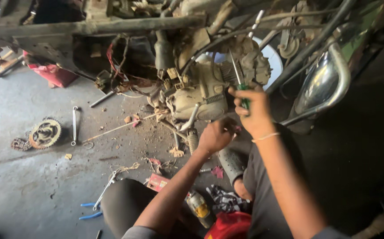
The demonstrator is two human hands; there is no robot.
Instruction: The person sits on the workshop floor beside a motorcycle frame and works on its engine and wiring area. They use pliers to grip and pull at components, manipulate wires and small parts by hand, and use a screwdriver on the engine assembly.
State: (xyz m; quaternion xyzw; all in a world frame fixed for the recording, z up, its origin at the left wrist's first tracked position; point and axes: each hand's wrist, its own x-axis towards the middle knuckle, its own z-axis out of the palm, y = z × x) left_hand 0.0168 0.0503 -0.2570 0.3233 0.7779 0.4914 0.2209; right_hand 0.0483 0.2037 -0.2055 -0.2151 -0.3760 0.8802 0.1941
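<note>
R hand (255, 110) gripping green screwdriver (241, 86), L hand (216, 135) curled at engine (205, 90) underside – keep blade square w/ screw, brace w/ L

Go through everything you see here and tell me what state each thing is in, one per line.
Right hand: gripping a green-handled screwdriver, tip up against the engine.
Left hand: closed, low by the engine; what it holds is unclear.
Engine: dirty, wiring exposed.
Sprocket: off, flat on the floor.
Wrench: lying unused.
Blue pliers: lying on the floor.
</note>
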